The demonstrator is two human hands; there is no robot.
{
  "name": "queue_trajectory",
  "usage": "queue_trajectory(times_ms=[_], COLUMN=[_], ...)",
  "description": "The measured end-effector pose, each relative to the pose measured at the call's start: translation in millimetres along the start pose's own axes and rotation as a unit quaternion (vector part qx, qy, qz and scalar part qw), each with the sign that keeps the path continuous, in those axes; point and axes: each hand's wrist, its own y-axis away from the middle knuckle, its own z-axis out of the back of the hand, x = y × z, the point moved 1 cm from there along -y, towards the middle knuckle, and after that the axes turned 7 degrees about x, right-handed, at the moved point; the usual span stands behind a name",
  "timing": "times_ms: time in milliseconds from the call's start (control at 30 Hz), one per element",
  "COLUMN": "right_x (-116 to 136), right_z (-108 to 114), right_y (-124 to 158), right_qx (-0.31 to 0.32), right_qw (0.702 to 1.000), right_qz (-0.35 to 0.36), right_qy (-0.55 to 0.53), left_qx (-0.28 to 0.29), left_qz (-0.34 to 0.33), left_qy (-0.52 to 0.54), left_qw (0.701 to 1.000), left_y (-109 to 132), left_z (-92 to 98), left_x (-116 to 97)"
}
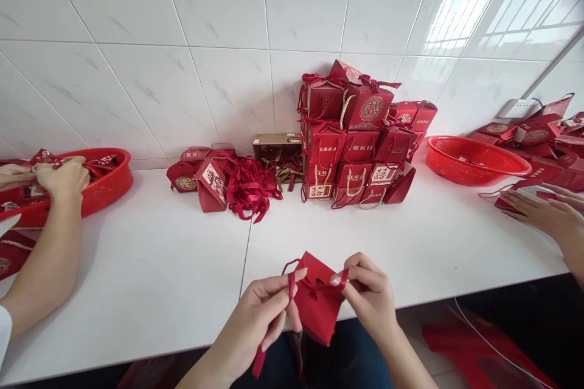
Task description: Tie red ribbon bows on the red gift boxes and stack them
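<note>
A small red gift box [319, 313] sits at the table's front edge, tilted and partly over my lap. A dark red ribbon [318, 287] crosses its top and looks looped or knotted at the middle. My left hand [267, 310] pinches one end of this ribbon, whose tail hangs below the fingers. On the other side my right hand [370, 289] pinches the opposite end between thumb and fingers. A thin dark cord loop shows at the box's left side.
Stacked red gift boxes [349, 146] stand against the wall. Left of them lie a ribbon pile [253, 185], a cardboard box [277, 141] and more gift boxes [212, 185]. Red basins [477, 164] [109, 188] flank these. Co-workers' hands [64, 177] [533, 209] work at both sides.
</note>
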Motion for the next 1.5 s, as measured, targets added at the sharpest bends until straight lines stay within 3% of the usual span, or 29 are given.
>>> queue_trajectory(times_ms=[100, 200, 300, 433, 800, 1033, 1200, 1500], right_x=[4, 5, 5, 8, 23, 25, 26, 27], right_z=[-8, -14, -17, -17, -24, -20, -20, -18], right_y=[-1, -4, -8, -12, -20, -22, -20, -24], right_qx=[0.045, 0.113, 0.184, 0.222, 0.26, 0.302, 0.314, 0.316], right_qw=[0.998, 0.993, 0.978, 0.968, 0.962, 0.946, 0.944, 0.945], right_qz=[0.032, -0.014, -0.073, -0.104, -0.043, -0.015, -0.004, 0.0], right_qy=[-0.001, -0.028, -0.061, -0.053, 0.069, 0.118, 0.105, 0.086], left_qx=[-0.071, -0.129, -0.142, -0.135, -0.097, -0.067, -0.09, -0.064], left_qz=[-0.111, -0.227, -0.269, -0.295, -0.378, -0.384, -0.413, -0.405], left_qy=[-0.209, -0.369, -0.444, -0.486, -0.463, -0.517, -0.521, -0.479], left_qw=[0.969, 0.892, 0.843, 0.811, 0.796, 0.762, 0.741, 0.776], left_y=[-6, -12, -16, -19, -29, -29, -27, -25], left_z=[-3.9, -10.7, -14.2, -10.1, 2.2, 9.7, 12.4, 16.1], left_x=[5, 12, 16, 21, 28, 29, 33, 35])
